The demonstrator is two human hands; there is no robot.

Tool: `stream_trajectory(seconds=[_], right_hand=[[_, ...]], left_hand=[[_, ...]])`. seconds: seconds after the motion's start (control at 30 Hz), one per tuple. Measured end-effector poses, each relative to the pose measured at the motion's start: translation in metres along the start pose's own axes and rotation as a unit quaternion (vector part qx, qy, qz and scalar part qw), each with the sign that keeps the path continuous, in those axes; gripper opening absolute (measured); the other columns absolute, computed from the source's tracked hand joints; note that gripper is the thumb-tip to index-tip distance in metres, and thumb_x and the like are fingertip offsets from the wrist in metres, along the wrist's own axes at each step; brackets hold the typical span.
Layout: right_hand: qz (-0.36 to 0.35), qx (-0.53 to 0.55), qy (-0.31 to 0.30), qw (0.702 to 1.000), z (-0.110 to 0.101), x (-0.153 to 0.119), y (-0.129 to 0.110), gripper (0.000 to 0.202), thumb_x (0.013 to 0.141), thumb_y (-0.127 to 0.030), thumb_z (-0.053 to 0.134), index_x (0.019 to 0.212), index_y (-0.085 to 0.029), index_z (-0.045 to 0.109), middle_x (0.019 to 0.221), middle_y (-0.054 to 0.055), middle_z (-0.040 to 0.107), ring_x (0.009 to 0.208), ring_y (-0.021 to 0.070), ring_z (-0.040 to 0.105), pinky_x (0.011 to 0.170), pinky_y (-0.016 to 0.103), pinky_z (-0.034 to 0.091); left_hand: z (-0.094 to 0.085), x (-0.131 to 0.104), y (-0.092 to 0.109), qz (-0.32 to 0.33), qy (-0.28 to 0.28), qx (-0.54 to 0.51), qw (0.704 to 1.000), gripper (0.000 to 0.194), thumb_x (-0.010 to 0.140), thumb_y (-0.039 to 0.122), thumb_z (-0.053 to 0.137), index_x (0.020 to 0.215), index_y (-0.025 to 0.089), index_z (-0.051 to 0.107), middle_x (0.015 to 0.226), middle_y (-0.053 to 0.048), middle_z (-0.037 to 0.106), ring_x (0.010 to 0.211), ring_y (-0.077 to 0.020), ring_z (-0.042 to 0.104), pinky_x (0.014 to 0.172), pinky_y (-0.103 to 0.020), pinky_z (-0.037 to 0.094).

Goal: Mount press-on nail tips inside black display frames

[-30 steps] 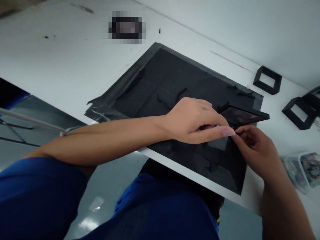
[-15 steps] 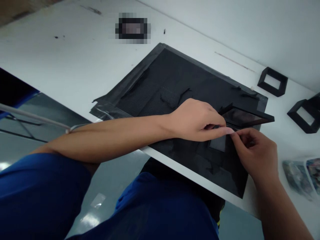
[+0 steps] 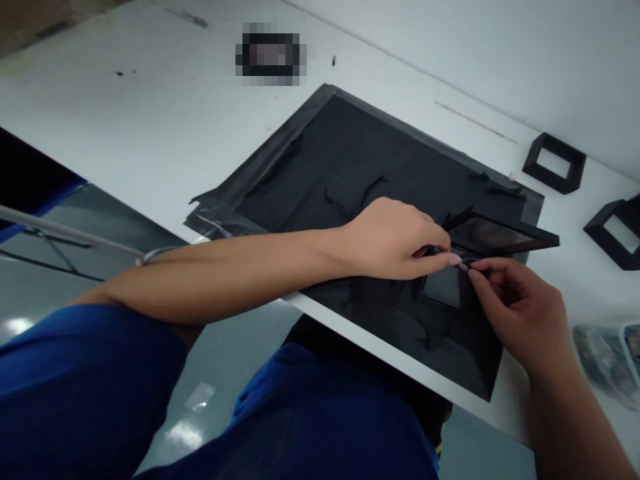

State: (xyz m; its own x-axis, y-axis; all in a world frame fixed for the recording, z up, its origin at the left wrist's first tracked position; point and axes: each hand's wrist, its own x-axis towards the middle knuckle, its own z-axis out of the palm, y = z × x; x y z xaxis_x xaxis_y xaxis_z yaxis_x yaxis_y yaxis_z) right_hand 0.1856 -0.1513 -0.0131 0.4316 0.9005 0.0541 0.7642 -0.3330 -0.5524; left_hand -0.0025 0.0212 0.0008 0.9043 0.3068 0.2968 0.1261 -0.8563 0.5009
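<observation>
My left hand point(image 3: 400, 240) reaches across a black mat point(image 3: 390, 140), its thumb and fingers pinched together on something I cannot make out. Just right of it, my right hand point(image 3: 530, 300) pinches a small dark piece point(image 3: 469, 263) between thumb and fingertips. The fingertips of both hands nearly meet over a flat, shiny dark panel point(image 3: 443, 287) on the mat. Behind the fingers a dark frame point(image 3: 503, 233) with a glossy inner face leans up at a tilt. What lies under my left palm is hidden.
Two black rectangular frames point(image 3: 555, 163) point(image 3: 617, 233) rest on the white table point(image 3: 165, 127) at the right. A clear plastic container point(image 3: 610, 360) stands at the right edge. Black scraps point(image 3: 373, 190) lie on the mat. A pixelated dark object point(image 3: 271, 55) is near the back.
My right hand has moved slightly right, away from my left fingertips, and the small dark piece now shows between them. The whole view has shifted a little.
</observation>
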Motion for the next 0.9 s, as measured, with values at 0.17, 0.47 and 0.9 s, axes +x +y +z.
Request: stream_trajectory(seconds=[0.17, 0.47, 0.9], right_hand=[[-0.015, 0.007, 0.002, 1.000, -0.0015, 0.0000, 0.0004, 0.029, 0.089, -0.048, 0.065, 0.108, -0.026, 0.069, 0.063, -0.007, 0.046, 0.053, 0.0078, 0.044, 0.051, 0.022, 0.038], [-0.051, -0.036, -0.004, 0.998, -0.0008, -0.0017, -0.0044, 0.029, 0.089, -0.051, 0.064, 0.096, -0.025, 0.072, 0.058, -0.006, 0.044, 0.050, 0.0076, 0.043, 0.050, 0.022, 0.038], [-0.071, -0.042, 0.010, 0.997, 0.0032, 0.0031, -0.0077, 0.023, 0.093, -0.039, 0.059, 0.104, -0.025, 0.074, 0.059, -0.006, 0.046, 0.048, 0.0068, 0.041, 0.049, 0.022, 0.034]], left_hand=[[-0.0010, -0.0004, 0.0010, 0.001, 0.001, 0.001, 1.000, 0.035, 0.097, 0.050, 0.052, 0.096, 0.027, 0.078, 0.071, 0.004, 0.073, 0.068, -0.0099, 0.067, 0.050, -0.025, 0.027], [-0.0015, -0.0002, 0.0022, -0.001, -0.013, -0.010, 1.000, 0.036, 0.098, 0.049, 0.051, 0.095, 0.026, 0.078, 0.077, 0.002, 0.076, 0.071, -0.0109, 0.068, 0.051, -0.025, 0.028], [-0.0014, -0.0002, 0.0036, -0.005, -0.017, -0.003, 1.000, 0.039, 0.098, 0.051, 0.048, 0.093, 0.026, 0.077, 0.073, 0.002, 0.074, 0.073, -0.0123, 0.069, 0.053, -0.025, 0.028]])
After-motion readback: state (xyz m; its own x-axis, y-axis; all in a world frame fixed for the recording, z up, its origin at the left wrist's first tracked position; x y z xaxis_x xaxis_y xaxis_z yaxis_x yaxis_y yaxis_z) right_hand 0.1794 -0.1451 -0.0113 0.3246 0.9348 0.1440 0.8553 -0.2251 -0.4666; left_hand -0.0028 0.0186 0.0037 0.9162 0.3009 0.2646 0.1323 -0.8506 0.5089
